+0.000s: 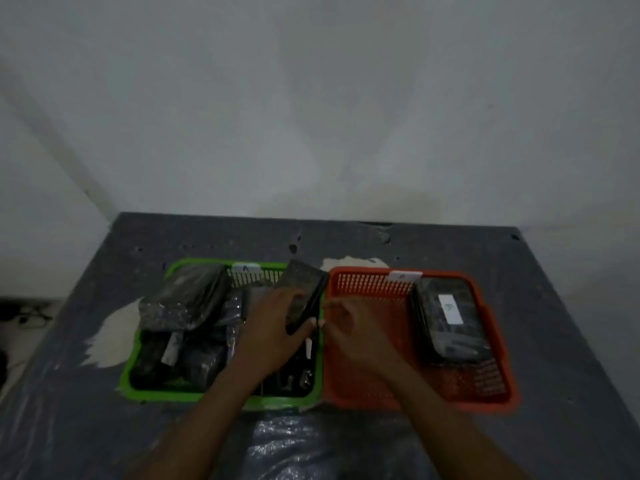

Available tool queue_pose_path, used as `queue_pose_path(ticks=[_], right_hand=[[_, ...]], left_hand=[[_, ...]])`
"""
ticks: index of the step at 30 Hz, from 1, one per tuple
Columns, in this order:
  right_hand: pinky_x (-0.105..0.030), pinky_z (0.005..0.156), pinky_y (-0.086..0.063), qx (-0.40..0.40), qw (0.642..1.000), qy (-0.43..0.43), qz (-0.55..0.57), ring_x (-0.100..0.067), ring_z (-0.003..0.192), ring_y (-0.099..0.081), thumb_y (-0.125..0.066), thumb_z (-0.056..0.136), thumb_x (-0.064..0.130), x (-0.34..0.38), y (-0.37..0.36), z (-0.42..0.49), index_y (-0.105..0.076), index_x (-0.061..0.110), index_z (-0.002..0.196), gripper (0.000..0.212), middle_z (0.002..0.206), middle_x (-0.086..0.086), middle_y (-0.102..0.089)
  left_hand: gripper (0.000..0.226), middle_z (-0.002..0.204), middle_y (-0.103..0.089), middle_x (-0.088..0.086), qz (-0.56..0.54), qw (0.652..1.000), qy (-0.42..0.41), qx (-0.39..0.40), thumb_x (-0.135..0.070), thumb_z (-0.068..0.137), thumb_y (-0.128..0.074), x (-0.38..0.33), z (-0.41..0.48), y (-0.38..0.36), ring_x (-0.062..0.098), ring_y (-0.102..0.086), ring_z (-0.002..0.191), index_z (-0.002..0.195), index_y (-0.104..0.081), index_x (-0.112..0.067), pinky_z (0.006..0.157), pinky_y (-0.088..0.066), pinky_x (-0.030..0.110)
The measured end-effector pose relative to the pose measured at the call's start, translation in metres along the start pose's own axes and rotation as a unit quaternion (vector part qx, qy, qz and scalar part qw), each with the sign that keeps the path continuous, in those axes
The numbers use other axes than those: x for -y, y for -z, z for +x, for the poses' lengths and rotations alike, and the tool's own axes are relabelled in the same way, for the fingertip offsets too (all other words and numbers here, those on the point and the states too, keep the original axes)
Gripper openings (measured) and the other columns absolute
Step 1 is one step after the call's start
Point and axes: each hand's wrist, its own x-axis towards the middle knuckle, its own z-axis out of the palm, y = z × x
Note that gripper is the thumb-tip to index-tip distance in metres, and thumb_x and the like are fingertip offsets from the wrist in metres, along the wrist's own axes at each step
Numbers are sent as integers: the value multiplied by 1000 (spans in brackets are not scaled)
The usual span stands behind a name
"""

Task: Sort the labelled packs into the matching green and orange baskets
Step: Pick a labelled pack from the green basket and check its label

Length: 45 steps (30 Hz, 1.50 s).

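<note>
Your left hand [273, 327] is clamped on a dark pack [304, 294], holding it tilted on edge over the right side of the green basket [221, 396], close to the rim it shares with the orange basket [363, 400]. Your right hand [349, 336] sits over the orange basket's left part with fingers loosely curled together, fingertips just beside the pack's lower end, though contact is unclear. More packs fill the green basket, and one labelled pack [446, 320] lies in the orange basket's far right corner on the grey table [554, 306].
</note>
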Motion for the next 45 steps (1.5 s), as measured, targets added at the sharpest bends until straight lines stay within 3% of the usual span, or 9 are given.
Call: queue_pose_path(ticks=[4, 8, 12, 17, 22, 27, 30, 33, 45], right_hand=[[-7, 105, -32, -36, 999, -22, 20, 2, 127, -40, -57, 101, 27, -33, -33, -7, -40, 24, 144, 46, 144, 5, -38], [-38, 123, -28, -24, 993, -43, 104, -5, 147, -29, -45, 105, 36, -55, -61, -9, -17, 32, 159, 60, 162, 10, -27], [-45, 122, -30, -12, 995, -35, 96, -7, 149, -28, -41, 102, 52, -69, -63, -6, -8, 43, 158, 65, 165, 11, -23], [-45, 120, -33, -3, 997, -7, 73, -9, 147, -33, -38, 105, 46, -72, -63, -4, -9, 38, 159, 62, 163, 8, -29], [-36, 120, -34, -25, 999, 35, -8, -4, 143, -37, -31, 106, 49, -71, -64, -9, -6, 38, 159, 60, 162, 10, -30], [-35, 106, -47, -39, 992, 51, -106, -16, 124, -56, -23, 104, 54, -70, -65, -14, 0, 30, 161, 66, 156, -2, -42], [-39, 86, -52, -57, 970, 76, -222, -24, 96, -65, -14, 102, 51, -70, -67, -16, -1, 16, 162, 71, 133, -12, -61], [-44, 78, -53, -73, 964, 68, -248, -27, 83, -66, -18, 105, 49, -71, -68, -15, -3, 17, 161, 66, 106, -12, -70], [-45, 92, -50, -76, 967, 69, -234, -37, 102, -65, -23, 108, 43, -72, -67, -8, -13, 12, 160, 62, 116, -22, -68]], left_hand=[[37, 117, -63, -3, 54, 996, 4, -71, -45, 91, -63, 20, -16, -33, 17, -56, 110, 119, -62, -21, 93, -48, 35], [23, 94, -70, -3, 80, 985, -24, -153, -40, 93, -64, 34, -14, -49, 16, -61, 86, 99, -70, -19, 71, -47, 27], [25, 80, -70, -1, 121, 961, -113, -221, -33, 93, -66, 44, -13, -63, 16, -55, 73, 79, -73, -13, 64, -36, 24], [33, 76, -69, -2, 130, 953, -126, -245, -36, 95, -59, 45, -12, -74, 18, -53, 69, 76, -73, -13, 60, -42, 31], [34, 70, -63, -4, 144, 950, -129, -247, -37, 96, -54, 45, -13, -73, 12, -42, 67, 72, -67, -16, 60, -28, 25], [38, 63, -58, -4, 157, 941, -140, -264, -38, 96, -50, 47, -11, -76, 10, -36, 66, 65, -60, -18, 60, -23, 26], [40, 62, -57, -3, 163, 939, -147, -265, -39, 96, -49, 49, -11, -79, 12, -39, 65, 64, -58, -17, 59, -24, 27], [41, 63, -56, -3, 181, 931, -157, -276, -39, 96, -49, 50, -12, -80, 11, -38, 66, 64, -58, -17, 60, -19, 26], [46, 63, -49, -6, 166, 939, -139, -268, -46, 97, -42, 52, -15, -80, 15, -40, 66, 65, -58, -17, 56, -30, 32]])
